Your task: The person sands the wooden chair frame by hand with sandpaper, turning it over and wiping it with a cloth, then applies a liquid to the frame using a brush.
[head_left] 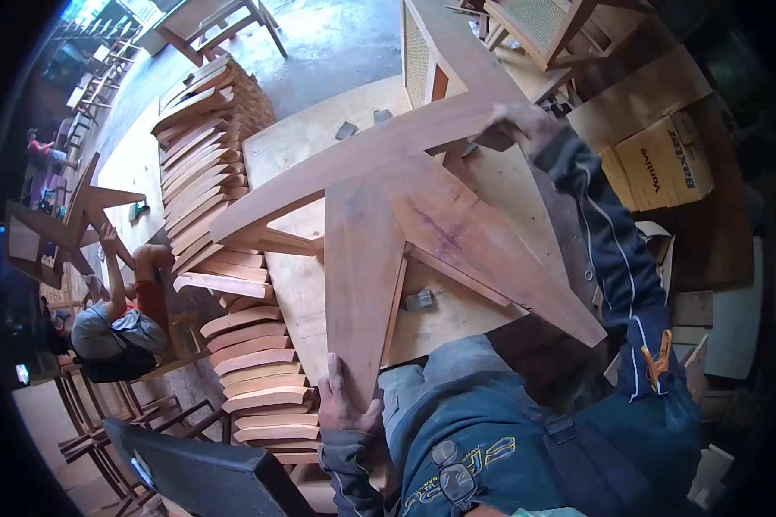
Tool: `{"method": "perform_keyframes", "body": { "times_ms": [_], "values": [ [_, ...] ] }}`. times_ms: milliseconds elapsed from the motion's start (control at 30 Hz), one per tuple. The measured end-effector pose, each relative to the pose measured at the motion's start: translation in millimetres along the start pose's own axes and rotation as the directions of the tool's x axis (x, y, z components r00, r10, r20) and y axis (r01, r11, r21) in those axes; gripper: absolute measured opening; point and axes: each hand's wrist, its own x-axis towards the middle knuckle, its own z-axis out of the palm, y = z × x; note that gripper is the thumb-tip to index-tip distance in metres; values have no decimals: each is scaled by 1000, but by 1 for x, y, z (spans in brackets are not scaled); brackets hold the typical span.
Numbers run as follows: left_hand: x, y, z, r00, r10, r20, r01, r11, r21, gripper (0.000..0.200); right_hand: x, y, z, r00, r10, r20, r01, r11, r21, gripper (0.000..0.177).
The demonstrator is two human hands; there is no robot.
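A wooden chair frame lies on its side on a pale board, with a long curved rail and two wide tapering legs. My left hand is closed round the narrow end of the nearer leg, its thumb along the wood. At the far right end of the curved rail, my right hand is closed over a dark grey pad pressed to the wood. The underside of that pad is hidden. Small grey blocks rest on the board around the frame.
Tall stacks of curved wooden pieces stand left of the board. Further left, a seated co-worker handles another chair frame. A cardboard box sits at right, and a chair with woven panel is behind.
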Motion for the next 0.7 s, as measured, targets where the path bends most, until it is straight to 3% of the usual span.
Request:
{"method": "perform_keyframes", "body": {
  "times_ms": [33, 67, 100, 133, 167, 233, 300, 400, 533, 633, 700],
  "values": [
    [0, 0, -1, 1000, -11, 18, 11, 1000, 13, 90, 14, -20, -2, 980, 32, -197, -31, 999, 8, 15],
    [-1, -1, -1, 999, -21, 33, 20, 1000, 23, 91, 30, 13, 15, 970, 8, -242, -15, 999, -29, 18],
    [-1, -2, 0, 998, -32, 47, 31, 999, 31, 91, 46, 41, 25, 967, 39, -253, -24, 998, 60, 25],
    [-1, -2, 1, 999, -26, 46, 26, 1000, 13, 91, 64, 72, 32, 976, 40, -214, -34, 999, 33, 31],
    [-1, -4, 2, 999, -22, 43, 22, 1000, -3, 91, 85, 99, 45, 950, 249, -190, -256, 967, -10, 37],
    [-1, -5, 1, 999, -25, 37, 25, 1000, -8, 92, 114, 115, 48, 915, 370, -162, -361, 929, 81, 42],
    [0, -2, 2, 999, -37, 34, 37, 999, 7, 92, 119, 115, 52, 928, 288, -235, -306, 951, -40, 39],
    [0, 1, 0, 996, -68, 56, 69, 998, -10, 91, 119, 119, 60, 908, 277, -315, -308, 950, -50, 36],
    [0, 4, -3, 993, -88, 79, 87, 996, 16, 89, 113, 105, 50, 906, 322, -274, -369, 918, -142, 29],
    [-1, -2, -1, 996, -65, 68, 68, 997, -42, 89, 103, 88, 15, 888, 453, -80, -457, 888, -54, 30],
    [-1, 2, -2, 992, -101, 79, 103, 994, -29, 88, 82, 81, -17, 922, 343, -178, -367, 922, -124, 31]
  ]
}}
